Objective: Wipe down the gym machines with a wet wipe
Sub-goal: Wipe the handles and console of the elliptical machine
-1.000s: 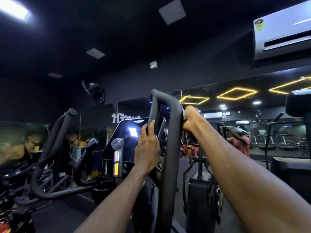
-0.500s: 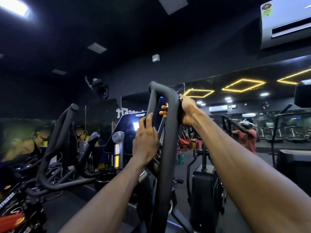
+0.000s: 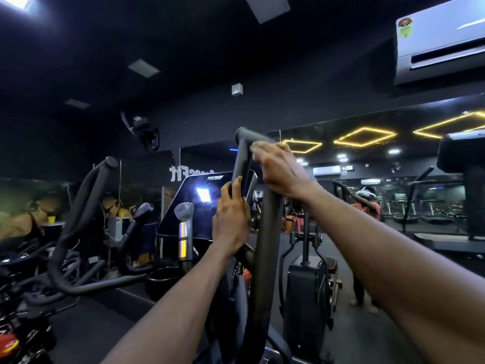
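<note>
Now your right hand (image 3: 282, 170) is curling over the top bend of the elliptical's black handlebar (image 3: 265, 232), wipe hidden if it's there, your left hand (image 3: 232, 219) is gripping the console's (image 3: 199, 203) right edge, just beside that bar.

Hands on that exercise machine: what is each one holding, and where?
The left hand grips the right edge of the console. The right hand wraps the handlebar at its top bend; a wipe under it cannot be made out.
</note>
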Demonstrator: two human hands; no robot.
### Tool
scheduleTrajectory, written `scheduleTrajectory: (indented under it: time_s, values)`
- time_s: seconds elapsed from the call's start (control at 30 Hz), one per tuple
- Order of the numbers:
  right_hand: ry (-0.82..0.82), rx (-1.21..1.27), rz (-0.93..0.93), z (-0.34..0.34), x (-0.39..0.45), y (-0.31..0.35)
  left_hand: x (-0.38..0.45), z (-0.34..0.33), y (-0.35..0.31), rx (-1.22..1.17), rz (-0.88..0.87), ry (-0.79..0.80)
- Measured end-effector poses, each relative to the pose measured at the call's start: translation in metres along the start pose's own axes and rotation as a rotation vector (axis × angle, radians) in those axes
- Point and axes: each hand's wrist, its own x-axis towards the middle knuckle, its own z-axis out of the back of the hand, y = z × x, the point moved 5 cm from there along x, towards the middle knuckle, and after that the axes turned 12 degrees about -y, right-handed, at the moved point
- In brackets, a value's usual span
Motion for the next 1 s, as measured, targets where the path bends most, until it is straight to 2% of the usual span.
scheduleTrajectory:
  time_s: [0.03,0.1,0.2,0.27,0.4,0.57,0.73,0.87,1.0]
  values:
    - [0.108,-0.119,0.050,-0.004,-0.004,-0.001,0.001,0.000,0.000,-0.005,-0.003,0.002]
    - [0.211,-0.272,0.096,-0.002,-0.014,0.004,-0.001,0.002,0.001,-0.014,-0.015,0.003]
    - [0.322,-0.308,0.192,-0.001,-0.036,0.024,-0.001,0.003,0.000,-0.020,-0.026,0.007]
    - [0.365,-0.294,0.192,0.005,-0.041,0.031,-0.001,0.002,0.001,-0.038,-0.024,0.004]
    - [0.296,-0.319,0.104,0.014,-0.045,0.034,0.001,0.001,0.003,-0.065,-0.019,0.008]
    - [0.247,-0.306,0.235,0.010,-0.097,0.061,-0.002,0.001,0.007,-0.117,-0.019,0.022]
    - [0.223,-0.284,0.135,0.016,-0.111,0.074,-0.002,-0.002,0.009,-0.154,-0.014,0.018]
    - [0.274,-0.173,0.164,0.014,-0.144,0.094,-0.002,-0.004,0.014,-0.221,-0.006,-0.003]
    - [0.213,-0.114,0.073,0.028,-0.134,0.093,-0.008,-0.003,0.013,-0.252,0.017,0.004]
